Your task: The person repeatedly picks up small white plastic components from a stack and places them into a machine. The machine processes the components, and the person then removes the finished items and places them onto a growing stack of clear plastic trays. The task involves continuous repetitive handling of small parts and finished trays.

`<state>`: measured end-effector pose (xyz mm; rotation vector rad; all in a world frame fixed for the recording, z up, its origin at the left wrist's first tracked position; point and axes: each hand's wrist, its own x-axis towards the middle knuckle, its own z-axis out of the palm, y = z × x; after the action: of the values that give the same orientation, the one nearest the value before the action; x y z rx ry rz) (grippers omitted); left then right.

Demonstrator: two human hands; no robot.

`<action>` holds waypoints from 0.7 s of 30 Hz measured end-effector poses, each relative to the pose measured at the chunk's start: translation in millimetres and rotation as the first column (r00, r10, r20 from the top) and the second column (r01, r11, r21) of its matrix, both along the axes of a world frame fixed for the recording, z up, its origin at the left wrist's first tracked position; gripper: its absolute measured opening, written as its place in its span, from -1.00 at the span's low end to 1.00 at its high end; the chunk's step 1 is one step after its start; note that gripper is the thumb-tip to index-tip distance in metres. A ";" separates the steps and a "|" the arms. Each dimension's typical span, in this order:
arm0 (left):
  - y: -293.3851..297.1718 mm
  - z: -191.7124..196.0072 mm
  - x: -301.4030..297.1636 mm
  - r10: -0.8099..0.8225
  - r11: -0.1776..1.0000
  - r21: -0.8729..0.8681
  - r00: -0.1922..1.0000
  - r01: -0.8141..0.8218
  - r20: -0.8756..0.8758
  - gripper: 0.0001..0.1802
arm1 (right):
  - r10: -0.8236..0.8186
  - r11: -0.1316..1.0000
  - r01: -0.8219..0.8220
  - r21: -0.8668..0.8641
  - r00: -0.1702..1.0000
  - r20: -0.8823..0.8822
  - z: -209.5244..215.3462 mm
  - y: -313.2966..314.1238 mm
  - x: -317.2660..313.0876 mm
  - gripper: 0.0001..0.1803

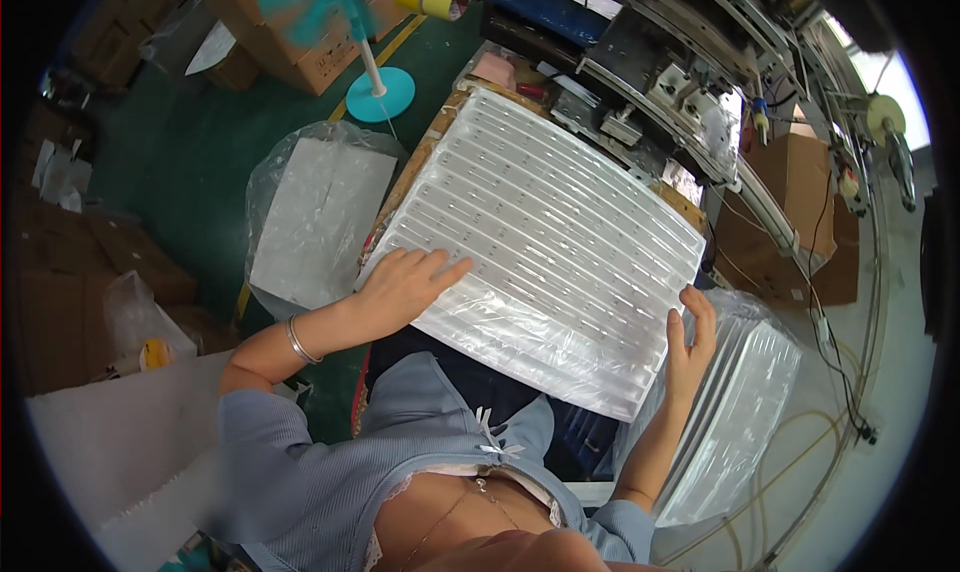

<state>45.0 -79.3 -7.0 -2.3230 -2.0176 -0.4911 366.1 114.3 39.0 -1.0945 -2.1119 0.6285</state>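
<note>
A wide white panel (545, 222) with long parallel ridges and rows of small dark marks lies across the worktable in front of me. Clear, wrinkled plastic film (560, 337) covers its near part. My left hand (405, 290) rests on the panel's near left edge, palm down, fingers stretched out and thumb pointing right. At the right edge, my right hand (692, 347) is raised, thumb and fingers apart. Nothing shows in its grasp; whether its fingertips touch the edge, I cannot tell.
Right of me stands a plastic-wrapped stack of white panels (735, 412). Left of the table is a bagged white block (325, 217). A turquoise fan (380, 94) stands on the green floor. Metal machinery (665, 82) borders the table's far side; cardboard boxes (780, 202) stand beyond the right corner.
</note>
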 end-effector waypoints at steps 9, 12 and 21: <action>10.0 -15.1 20.6 -0.131 0.983 0.145 0.986 0.115 0.101 -0.73 | -0.082 0.995 0.076 -0.066 0.993 -0.090 -12.0 -37.2 10.7 -0.82; 16.8 -24.2 42.7 -0.197 0.977 0.103 0.978 0.189 0.072 -0.74 | -0.108 0.991 0.100 -0.086 0.989 -0.100 -18.5 -45.5 16.0 -0.83; 18.5 -24.8 35.1 -0.151 0.987 -0.062 0.988 0.149 -0.019 -0.43 | -0.265 0.952 0.235 -0.197 0.954 -0.140 -43.4 -72.4 52.0 -0.82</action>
<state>80.1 -60.8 -31.8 -2.5164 -1.8825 -0.4117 418.1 42.0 -4.4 -1.3367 -1.7652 0.7673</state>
